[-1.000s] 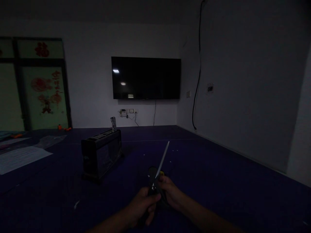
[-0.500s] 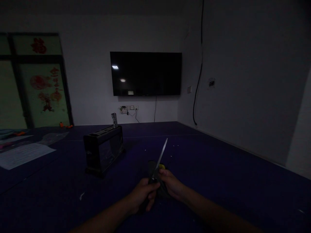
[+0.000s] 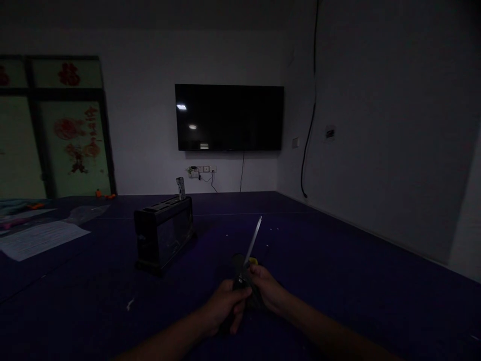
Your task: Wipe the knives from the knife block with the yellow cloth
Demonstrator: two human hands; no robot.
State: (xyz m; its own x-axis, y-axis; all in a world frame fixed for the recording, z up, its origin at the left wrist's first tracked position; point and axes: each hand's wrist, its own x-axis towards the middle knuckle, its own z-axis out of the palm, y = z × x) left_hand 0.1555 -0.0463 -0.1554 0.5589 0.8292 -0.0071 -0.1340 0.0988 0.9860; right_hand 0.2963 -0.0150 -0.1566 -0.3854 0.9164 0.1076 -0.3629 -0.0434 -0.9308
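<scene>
My left hand point(image 3: 227, 306) is closed round the dark handle of a knife point(image 3: 254, 240). Its narrow, shiny blade slants up and away to the right. Close against the left one, my right hand point(image 3: 267, 286) is closed on a dark object with a yellow part point(image 3: 253, 261), beside the base of the blade. Fingers and dim light hide much of that object, so I cannot tell its kind. To the left stands a black knife block point(image 3: 165, 230) with slots in its top. A patterned handle point(image 3: 181, 188) sticks up from the far end of the block.
A dark blue surface point(image 3: 300, 301) lies under everything, with small white scraps point(image 3: 130, 304) on it. Printed paper point(image 3: 45, 238) and a clear plastic bag point(image 3: 86, 214) lie at the left. Orange items point(image 3: 105, 194) sit near the door. A television point(image 3: 229, 118) hangs on the wall.
The whole view has shifted slightly, so things appear a little lower and further right. Both hands keep their hold, and the knife stays at nearly the same slant.
</scene>
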